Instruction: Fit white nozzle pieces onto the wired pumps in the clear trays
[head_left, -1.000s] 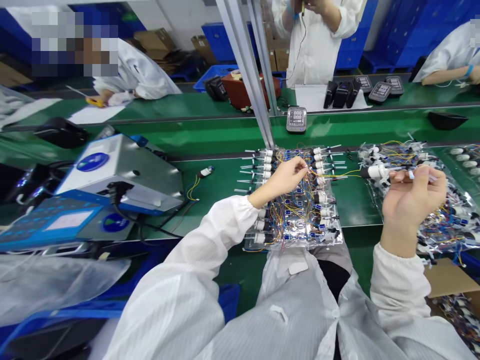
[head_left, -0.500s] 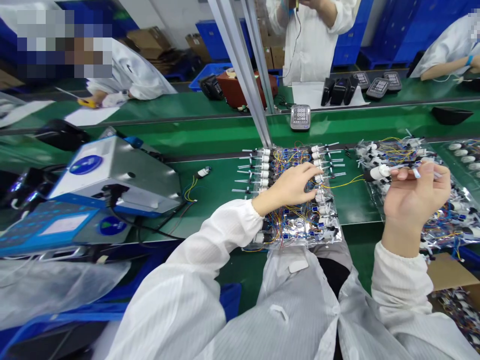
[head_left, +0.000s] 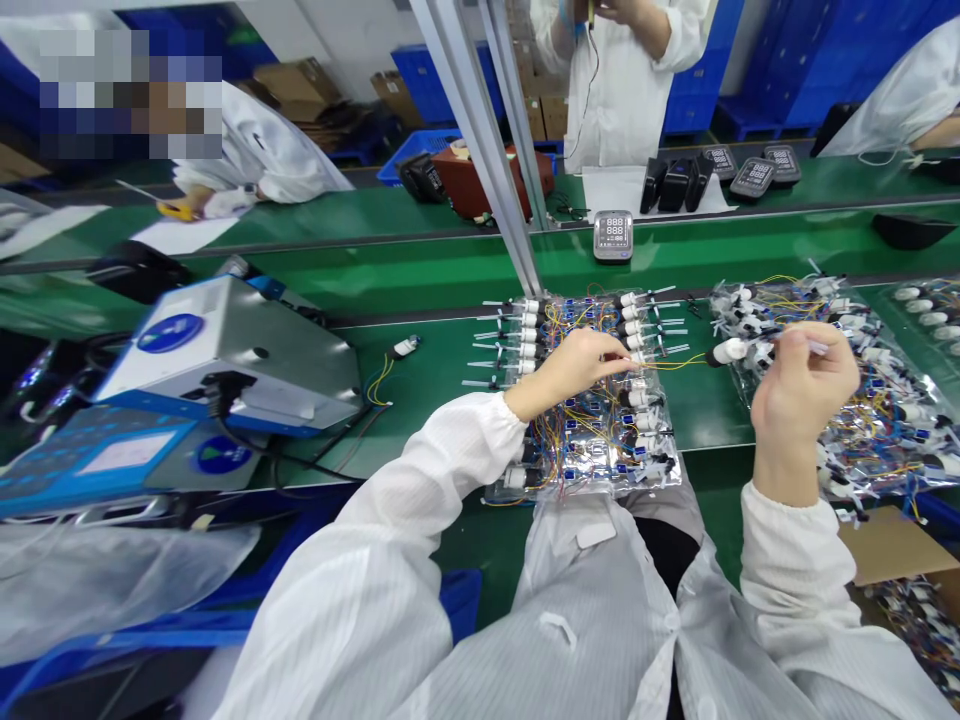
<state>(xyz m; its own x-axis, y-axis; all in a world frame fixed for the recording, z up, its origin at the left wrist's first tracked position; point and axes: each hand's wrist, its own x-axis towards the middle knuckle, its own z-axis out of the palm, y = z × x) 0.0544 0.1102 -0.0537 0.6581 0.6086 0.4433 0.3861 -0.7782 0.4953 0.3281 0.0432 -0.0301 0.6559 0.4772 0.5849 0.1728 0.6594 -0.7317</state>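
Note:
My right hand (head_left: pixel 806 385) is closed round the tubing end of a small white-and-black pump (head_left: pixel 729 351), above the gap between two bags of parts. Thin yellow wires (head_left: pixel 679 364) run from the pump's black end to my left hand (head_left: pixel 577 368). The left fingertips are pinched together on those wires, over the middle bag. On this clear plastic bag (head_left: pixel 555 488), more white pumps lie in two columns with tubes pointing outward. Small blue boards and coloured wires fill the space between the columns.
A second bag (head_left: pixel 892 375) of pumps and wires lies at the right, above a cardboard box (head_left: pixel 892 548). One loose pump (head_left: pixel 405 347) lies near a metal instrument (head_left: pixel 300 350) at the left. Ahead are a metal post (head_left: pixel 480 130), a display unit (head_left: pixel 613 237) and co-workers.
My right hand has moved left with the pump, and its fingers have closed more. My left fingers, spread before, are now pinched on the wires.

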